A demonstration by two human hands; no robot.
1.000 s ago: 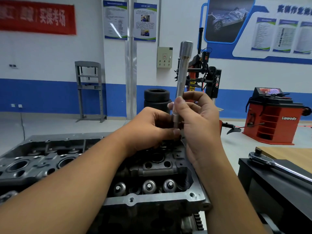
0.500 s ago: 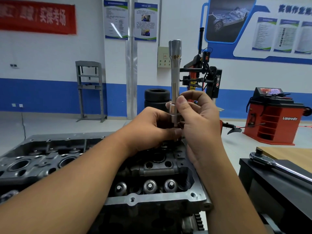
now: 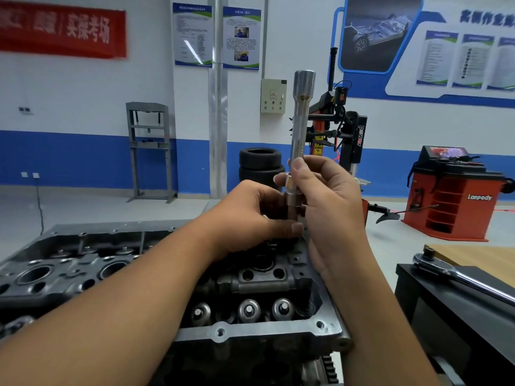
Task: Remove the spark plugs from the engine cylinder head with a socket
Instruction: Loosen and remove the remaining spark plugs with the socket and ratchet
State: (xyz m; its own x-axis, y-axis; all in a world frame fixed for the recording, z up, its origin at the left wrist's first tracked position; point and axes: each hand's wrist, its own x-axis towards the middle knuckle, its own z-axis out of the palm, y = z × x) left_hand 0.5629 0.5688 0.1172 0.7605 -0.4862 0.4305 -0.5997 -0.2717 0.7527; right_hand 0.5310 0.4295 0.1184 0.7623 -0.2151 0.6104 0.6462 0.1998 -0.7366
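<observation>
Both hands hold the long socket (image 3: 299, 129) nearly upright above the cylinder head (image 3: 250, 280). The left hand (image 3: 250, 218) has its fingers curled round the lower end, and the right hand (image 3: 331, 199) pinches the shaft just above. A ratchet (image 3: 457, 277) lies on the dark counter (image 3: 446, 316) to the right.
</observation>
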